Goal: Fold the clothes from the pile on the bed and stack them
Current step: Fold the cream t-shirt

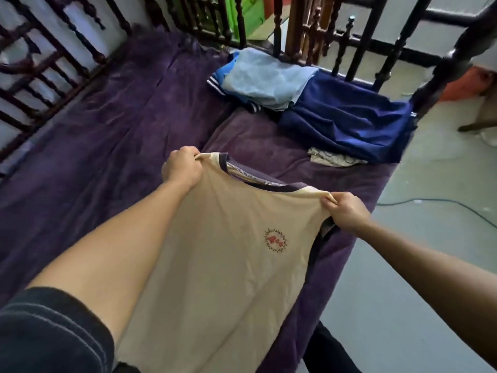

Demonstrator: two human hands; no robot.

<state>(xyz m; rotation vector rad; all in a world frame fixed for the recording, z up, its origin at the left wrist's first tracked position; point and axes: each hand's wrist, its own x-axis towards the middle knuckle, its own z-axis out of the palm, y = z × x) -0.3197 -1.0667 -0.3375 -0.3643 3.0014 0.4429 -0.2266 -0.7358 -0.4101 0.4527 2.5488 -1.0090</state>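
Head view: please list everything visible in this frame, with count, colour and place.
cream cotton T-shirt with dark collar and red chest print: 1, cream, held up over the near end of the bed
light blue folded cloth: 1, pale blue, on top of the far pile
striped garment: 1, blue with white stripes, under the light blue cloth
dark blue garment: 1, navy, far right edge of the bed
white patterned cloth: 1, white, beside the navy garment's near edge
purple bedspread: 1, purple, covering the bed
dark wooden bed frame: 1, dark brown, around the bed
cable: 1, dark, on the floor at right
left hand: fingers pinch one shoulder of the shirt
right hand: fingers pinch the other shoulder
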